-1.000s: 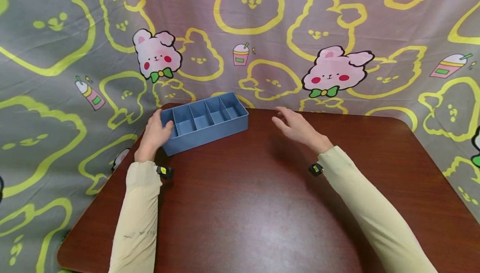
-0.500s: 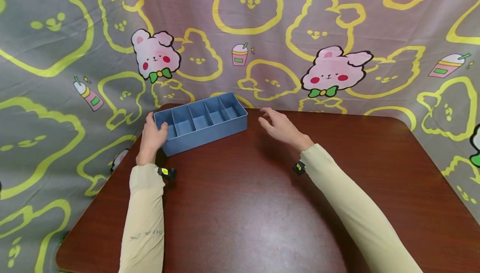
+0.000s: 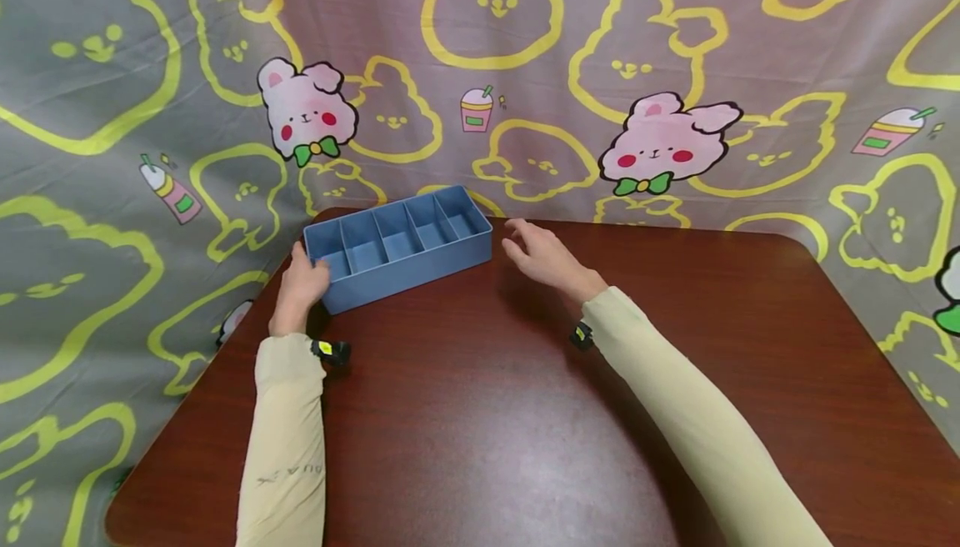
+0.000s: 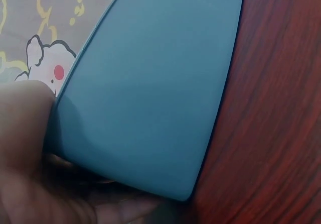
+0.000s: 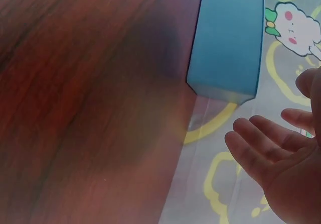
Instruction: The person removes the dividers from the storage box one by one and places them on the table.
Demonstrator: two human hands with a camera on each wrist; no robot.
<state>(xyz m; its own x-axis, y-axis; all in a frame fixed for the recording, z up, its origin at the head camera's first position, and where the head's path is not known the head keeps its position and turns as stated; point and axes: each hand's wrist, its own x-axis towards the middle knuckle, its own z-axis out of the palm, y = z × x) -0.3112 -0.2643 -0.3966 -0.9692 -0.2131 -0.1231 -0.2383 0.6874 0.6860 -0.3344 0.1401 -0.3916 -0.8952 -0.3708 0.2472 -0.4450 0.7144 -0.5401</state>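
Note:
A blue divided storage box [image 3: 408, 269] with several compartments in a row stands at the back left of the table, set at a slant. My left hand [image 3: 300, 284] holds its left end, thumb over the rim and fingers along the outside of the end wall. In the left wrist view the box's long side [image 4: 150, 83] fills the middle, and the left hand [image 4: 30, 179] wraps its near end; some fingers are in shadow. My right hand [image 3: 547, 257] hovers just right of the box's other end, apart from it. The right wrist view shows this right hand [image 5: 281, 158] with fingers extended and nothing in them.
The dark red-brown wooden table [image 3: 480, 414] has rounded corners. A patterned cloth [image 3: 540, 47] hangs behind it and along the sides, close to its back edge and the box. Small black devices [image 3: 330, 353] are strapped at both wrists.
My right hand has moved left, closer to the box's right end. The left hand has slid slightly down and toward me along the left end. The box stays nearly in place.

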